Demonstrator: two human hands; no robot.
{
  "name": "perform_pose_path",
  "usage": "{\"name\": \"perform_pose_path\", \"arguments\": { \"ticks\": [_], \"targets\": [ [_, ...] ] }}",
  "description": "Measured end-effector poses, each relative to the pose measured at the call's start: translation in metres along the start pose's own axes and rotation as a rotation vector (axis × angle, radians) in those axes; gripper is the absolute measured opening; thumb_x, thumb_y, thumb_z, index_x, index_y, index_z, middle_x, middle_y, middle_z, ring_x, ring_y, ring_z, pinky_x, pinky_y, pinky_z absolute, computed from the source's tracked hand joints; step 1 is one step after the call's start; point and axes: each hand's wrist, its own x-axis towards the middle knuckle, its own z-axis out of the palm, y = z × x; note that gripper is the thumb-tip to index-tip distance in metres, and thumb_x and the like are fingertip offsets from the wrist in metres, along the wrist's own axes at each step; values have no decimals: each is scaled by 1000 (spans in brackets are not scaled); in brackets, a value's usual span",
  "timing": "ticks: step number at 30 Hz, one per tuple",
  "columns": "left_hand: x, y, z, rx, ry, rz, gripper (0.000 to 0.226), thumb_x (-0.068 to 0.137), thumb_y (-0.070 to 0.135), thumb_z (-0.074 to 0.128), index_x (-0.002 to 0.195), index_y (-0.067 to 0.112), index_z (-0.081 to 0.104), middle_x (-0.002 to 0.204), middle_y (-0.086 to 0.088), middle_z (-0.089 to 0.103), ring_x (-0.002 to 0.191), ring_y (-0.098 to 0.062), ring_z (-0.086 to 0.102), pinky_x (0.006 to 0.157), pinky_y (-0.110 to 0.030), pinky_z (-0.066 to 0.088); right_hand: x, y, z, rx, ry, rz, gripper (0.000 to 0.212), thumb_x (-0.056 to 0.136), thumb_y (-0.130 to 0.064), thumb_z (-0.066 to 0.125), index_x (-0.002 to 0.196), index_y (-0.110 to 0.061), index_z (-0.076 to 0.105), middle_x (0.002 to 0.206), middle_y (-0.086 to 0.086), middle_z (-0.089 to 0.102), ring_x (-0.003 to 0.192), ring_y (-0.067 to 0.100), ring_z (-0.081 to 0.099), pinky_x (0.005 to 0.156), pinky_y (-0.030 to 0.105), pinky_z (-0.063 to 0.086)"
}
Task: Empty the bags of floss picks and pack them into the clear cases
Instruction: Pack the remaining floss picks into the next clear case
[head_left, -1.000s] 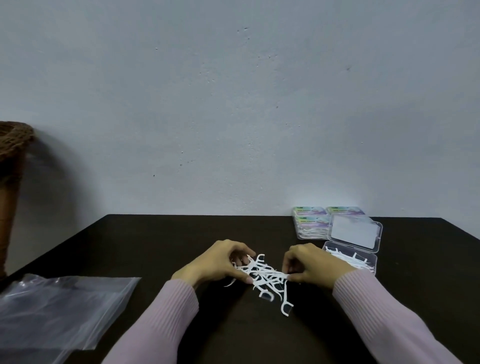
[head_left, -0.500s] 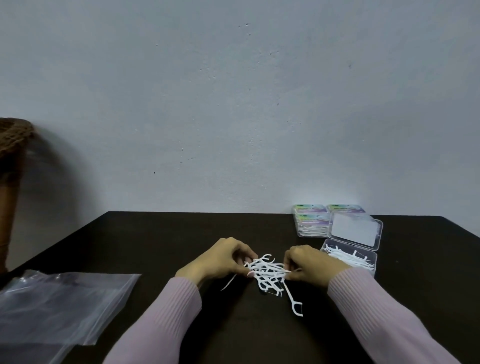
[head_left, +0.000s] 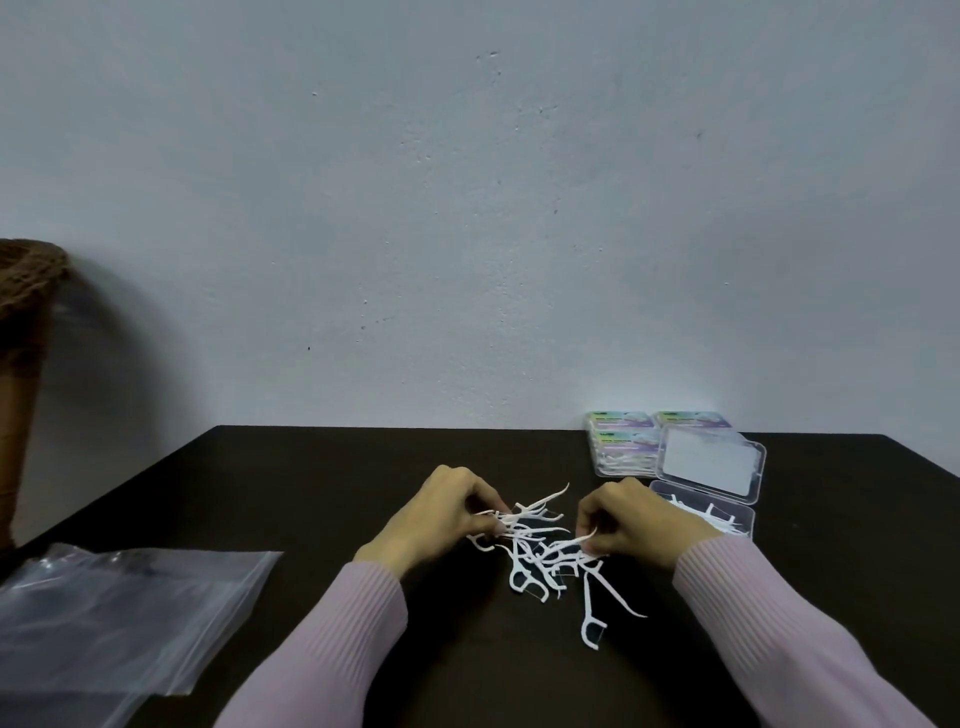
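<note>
A loose pile of white floss picks lies on the dark table between my hands. My left hand pinches a small bundle of picks at the pile's left side, their tips fanning up to the right. My right hand pinches a single pick at the pile's right edge. Just behind my right hand an open clear case holds a few picks, its lid tilted up. Empty clear plastic bags lie flat at the front left.
A stack of closed, filled cases with colourful labels stands at the back right against the wall. A brown wicker object rises at the far left. The dark table ends at the wall.
My hands have drawn slightly apart and the pile has spread out. A pick now sticks up from my left hand's bundle, and one long pick lies farther toward the front right.
</note>
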Motion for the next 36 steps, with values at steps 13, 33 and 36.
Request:
{"name": "perform_pose_path", "arguments": {
  "ticks": [13, 33, 36],
  "targets": [
    [5, 19, 6, -326, 186, -8, 15, 77, 19, 76, 92, 20, 75, 82, 8, 72, 76, 0, 66, 69, -15, 51, -28, 22, -33, 131, 247, 73, 14, 81, -21, 70, 92, -14, 75, 75, -5, 69, 61, -5, 56, 62, 0, 40],
    [67, 102, 71, -237, 152, 189, 17, 80, 20, 74, 96, 16, 75, 89, 2, 72, 82, -9, 64, 77, -29, 53, -64, 88, -37, 382, 358, 249, 28, 73, -1, 75, 93, -19, 68, 79, -14, 65, 75, -8, 60, 65, 0, 41],
    [75, 111, 80, -193, 116, 215, 17, 80, 17, 73, 97, 16, 75, 89, 2, 72, 80, -9, 64, 77, -29, 52, -67, 92, -42, 392, 416, 284, 26, 75, 1, 72, 95, -16, 70, 81, -9, 64, 73, 0, 58, 63, 3, 44]
  ]
}}
